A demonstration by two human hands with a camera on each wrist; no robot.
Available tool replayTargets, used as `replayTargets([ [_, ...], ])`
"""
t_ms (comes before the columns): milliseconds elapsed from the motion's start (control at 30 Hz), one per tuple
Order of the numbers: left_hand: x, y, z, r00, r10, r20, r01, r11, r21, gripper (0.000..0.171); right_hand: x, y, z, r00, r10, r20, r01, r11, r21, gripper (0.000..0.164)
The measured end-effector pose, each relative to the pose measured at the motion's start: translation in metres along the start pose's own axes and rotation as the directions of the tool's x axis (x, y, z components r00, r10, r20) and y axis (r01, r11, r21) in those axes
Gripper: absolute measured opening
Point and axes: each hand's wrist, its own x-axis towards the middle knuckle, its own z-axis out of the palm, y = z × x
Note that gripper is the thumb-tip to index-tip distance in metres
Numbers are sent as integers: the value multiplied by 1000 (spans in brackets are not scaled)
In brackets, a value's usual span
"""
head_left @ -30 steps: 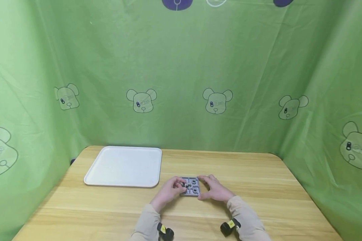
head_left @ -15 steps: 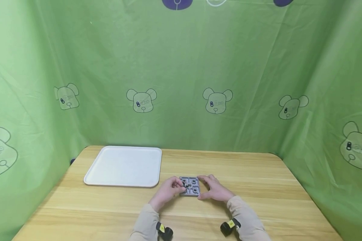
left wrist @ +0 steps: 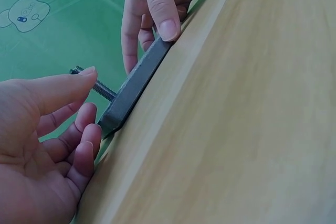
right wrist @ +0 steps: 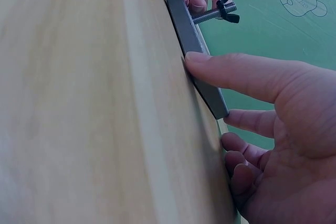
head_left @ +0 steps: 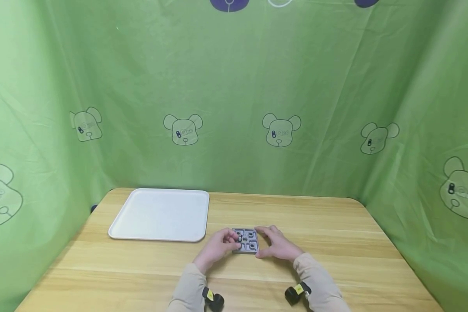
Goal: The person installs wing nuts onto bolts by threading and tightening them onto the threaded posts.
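Observation:
A square grey metal plate with moulded recesses lies flat on the table. From it stands a threaded bolt, and a black wing nut sits near the bolt's top end. My left hand is at the plate's left side, its thumb and fingers at the wing nut; in the left wrist view the thumb covers part of the nut. At the plate's right side, my right hand steadies it, thumb on the near edge and forefinger at the far corner.
A white tray lies at the back left of the wooden table. Green curtains with printed bear heads enclose the table at the back and sides. Each wrist carries a strapped black camera.
My left hand has shifted very slightly left, and its fingers have moved about the wing nut. The nut's wings now stand at a different angle. My right hand and the plate have stayed put.

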Motion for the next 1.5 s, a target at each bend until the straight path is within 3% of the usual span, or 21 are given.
replayTargets([
  [600, 2, -1, 5, 999, 42, -8, -42, 996, 79, 20, 1, 2, 0, 1000, 9, -5, -9, 1000, 4, 88],
  [900, -1, -1, 0, 1000, -14, -12, 14, 1000, -6, 23, -1, -1, 0, 1000, 11, 5, -11, 1000, 7, 88],
  [1167, -1, -1, -1, 1000, -9, 0, 9, 1000, 11, 16, -1, -1, -1, 1000, -4, 3, 4, 1000, 1, 88],
  [1500, 0, -2, -1, 1000, -4, 9, 4, 1000, 5, 20, -1, -1, 0, 1000, -3, 7, 3, 1000, 2, 88],
])
